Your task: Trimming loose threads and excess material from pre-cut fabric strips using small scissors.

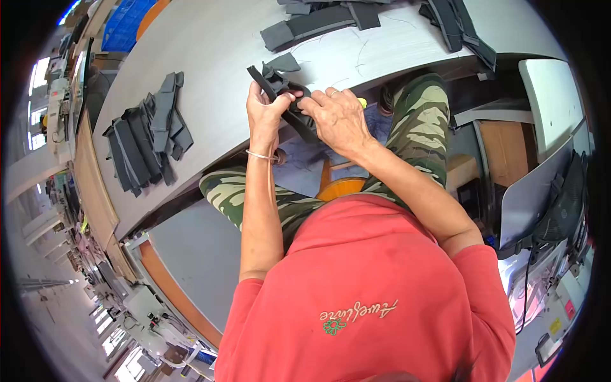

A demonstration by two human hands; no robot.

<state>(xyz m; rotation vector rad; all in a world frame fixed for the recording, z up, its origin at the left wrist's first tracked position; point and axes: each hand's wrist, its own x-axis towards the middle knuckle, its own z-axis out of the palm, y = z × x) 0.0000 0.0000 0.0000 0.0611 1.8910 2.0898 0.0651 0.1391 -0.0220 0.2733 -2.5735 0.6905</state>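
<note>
At the table (216,70), dark cloth (272,88) under close handwork

Toward the far left corner stands a blue crate (127,25); nearer, grey strips (149,137) lie overlapped in a loose heap on the tabletop. Next comes my left hand (264,111), a pale band (261,155) around its wrist, grasping the dark cloth with the thumb on the near side and the fingers going behind. The piece is held up at the near edge of the table, above my lap, one long strip slanting down toward the right with softer folds bunched beside it. Farther back on the tabletop, more dark strips (321,24) lie together among stray threads. My right hand (337,118) comes in from the other side, fingers bent onto the folds; whether they pinch or merely press, I cannot tell. Just past it shows a small yellow-green thing (363,102), too little seen to identify. Beyond my camouflage trousers (420,127), another bundle (455,25) reaches the table's edge.

By its look, the piece should be light, pliable and hard to damage, firmer along the strip, limp and quick to slip out of line in the folds. The strip's edge, pinched near the bunched part, seems the surest hold.
</note>
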